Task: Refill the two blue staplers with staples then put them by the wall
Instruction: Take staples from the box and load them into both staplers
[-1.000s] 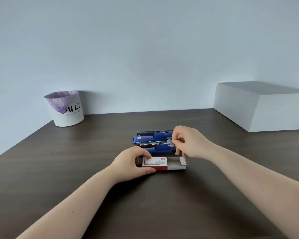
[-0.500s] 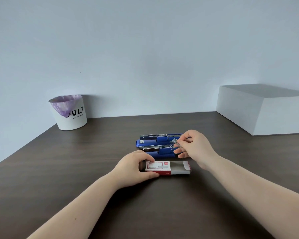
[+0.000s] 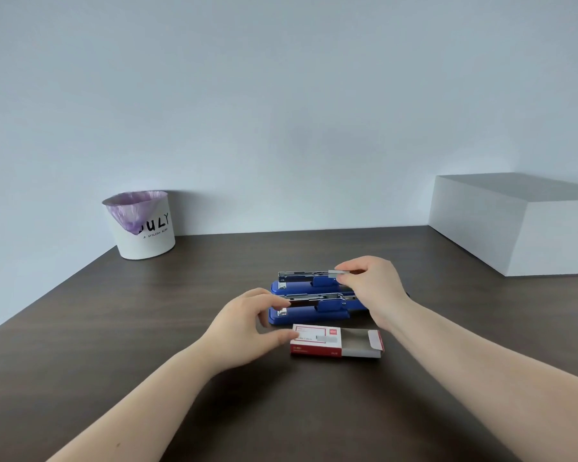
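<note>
Two blue staplers lie side by side on the dark table, both with their metal magazines exposed. The far stapler (image 3: 301, 285) has its magazine rail raised, and my right hand (image 3: 372, 288) pinches a silver strip of staples (image 3: 339, 274) over the right end of that rail. The near stapler (image 3: 314, 313) lies just in front of it. My left hand (image 3: 247, 323) has its fingers apart; the thumb touches the left end of the red and white staple box (image 3: 317, 340), and a fingertip is by the near stapler's front. The box's grey inner tray (image 3: 361, 343) is slid out to the right.
A white cup-shaped bin (image 3: 146, 228) with a purple liner stands at the back left by the wall. A large white box (image 3: 514, 225) sits at the back right. The pale wall (image 3: 297, 128) meets the table's far edge behind the staplers.
My right hand has carried the staple strip from the near stapler up over the far stapler's rail. My left hand has loosened from the staple box and opened.
</note>
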